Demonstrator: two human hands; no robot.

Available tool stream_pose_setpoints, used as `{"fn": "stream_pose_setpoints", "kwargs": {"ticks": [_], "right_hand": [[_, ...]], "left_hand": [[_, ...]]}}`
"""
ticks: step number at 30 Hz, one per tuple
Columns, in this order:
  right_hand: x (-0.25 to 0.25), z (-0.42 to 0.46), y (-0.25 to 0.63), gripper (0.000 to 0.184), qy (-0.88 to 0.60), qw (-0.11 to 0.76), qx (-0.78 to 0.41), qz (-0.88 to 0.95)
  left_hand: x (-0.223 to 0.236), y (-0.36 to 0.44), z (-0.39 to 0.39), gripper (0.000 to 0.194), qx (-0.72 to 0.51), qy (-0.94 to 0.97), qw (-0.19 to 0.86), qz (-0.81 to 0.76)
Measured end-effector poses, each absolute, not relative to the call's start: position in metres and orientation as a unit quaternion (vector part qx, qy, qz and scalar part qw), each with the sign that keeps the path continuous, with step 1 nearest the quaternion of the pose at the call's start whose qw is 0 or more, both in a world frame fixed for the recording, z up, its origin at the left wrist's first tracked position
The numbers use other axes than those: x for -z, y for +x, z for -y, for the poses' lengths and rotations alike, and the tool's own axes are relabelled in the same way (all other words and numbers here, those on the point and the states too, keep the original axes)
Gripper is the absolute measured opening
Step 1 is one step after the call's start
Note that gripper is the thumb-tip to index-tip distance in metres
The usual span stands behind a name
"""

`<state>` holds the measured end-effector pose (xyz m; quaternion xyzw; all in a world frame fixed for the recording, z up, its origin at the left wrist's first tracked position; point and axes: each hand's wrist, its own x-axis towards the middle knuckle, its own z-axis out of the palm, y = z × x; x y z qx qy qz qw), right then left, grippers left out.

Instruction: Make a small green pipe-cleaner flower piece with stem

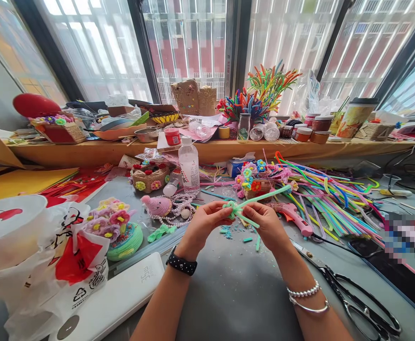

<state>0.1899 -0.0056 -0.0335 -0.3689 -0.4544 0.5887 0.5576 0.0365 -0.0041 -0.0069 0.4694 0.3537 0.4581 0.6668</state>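
Observation:
My left hand (211, 219) pinches the looped end of a mint-green pipe cleaner (264, 197) above the middle of the table. From the right, my right hand (264, 221) grips the same pipe cleaner near its loops, with one long end sticking out to the upper right and a shorter one pointing down right. Small green clippings (247, 240) lie on the table below my hands. Behind my left wrist rest several finished green pipe-cleaner pieces (161, 233), beside a pink crocheted figure (157, 206) and a string of beads.
Black-handled scissors (360, 293) lie right of my right arm, near a pink glue gun (296, 220). Many coloured pipe cleaners (338, 199) spread at the right. A clear bottle (189, 166) stands behind. A white power bank (118, 303) and plastic bag (58, 265) occupy the left.

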Motion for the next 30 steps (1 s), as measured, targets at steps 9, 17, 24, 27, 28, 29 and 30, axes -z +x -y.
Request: {"fn": "stream_pose_setpoints", "kwargs": {"ticks": [9, 17, 24, 27, 28, 29, 30], "right_hand": [[0.0332, 0.0050, 0.1927, 0.018, -0.398, 0.583, -0.445, 0.551], [0.0292, 0.0061, 0.1924, 0.021, -0.410, 0.563, -0.456, 0.553], [0.0314, 0.0035, 0.1933, 0.031, -0.388, 0.604, -0.505, 0.479], [0.0315, 0.0044, 0.1918, 0.029, -0.391, 0.573, -0.501, 0.517], [0.0312, 0.0052, 0.1912, 0.028, -0.384, 0.565, -0.503, 0.529], [0.0308, 0.0061, 0.1907, 0.027, -0.378, 0.562, -0.503, 0.537], [0.0305, 0.0070, 0.1902, 0.026, -0.375, 0.563, -0.497, 0.542]], "left_hand": [[0.0004, 0.0361, 0.0081, 0.020, -0.396, 0.530, 0.630, -0.407], [0.0008, 0.0341, 0.0053, 0.024, -0.346, 0.536, 0.636, -0.434], [0.0050, 0.0341, 0.0020, 0.024, -0.463, 0.444, 0.653, -0.402], [0.0050, 0.0349, 0.0025, 0.022, -0.495, 0.405, 0.672, -0.374], [0.0050, 0.0355, 0.0027, 0.021, -0.501, 0.392, 0.677, -0.371], [0.0051, 0.0361, 0.0028, 0.020, -0.506, 0.377, 0.681, -0.371], [0.0052, 0.0368, 0.0029, 0.019, -0.511, 0.364, 0.683, -0.374]]}}
